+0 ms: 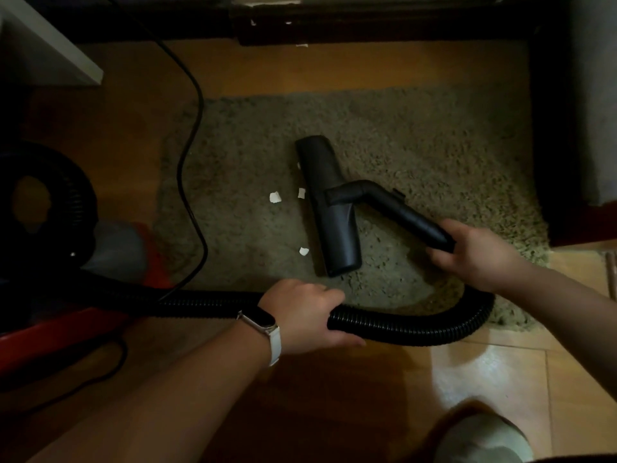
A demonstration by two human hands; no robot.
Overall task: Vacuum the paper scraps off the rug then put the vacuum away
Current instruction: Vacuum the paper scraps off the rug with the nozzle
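A shaggy olive rug (417,138) lies on the wooden floor. The black vacuum floor nozzle (329,208) rests on the rug's middle, its bent tube (384,203) running to the right. My right hand (474,252) grips the end of that tube. My left hand (305,312), with a white watch on the wrist, grips the black ribbed hose (417,329), which curves along the rug's near edge. Three white paper scraps lie left of the nozzle: one scrap (275,197), a second scrap (301,193) and a third scrap (303,251). The red vacuum body (50,335) sits at the far left.
A black power cord (192,162) snakes over the rug's left edge. Dark furniture (384,25) lines the far side, with small white bits near its base. A white shelf corner (50,51) is at top left and a dark cabinet (567,162) stands to the right.
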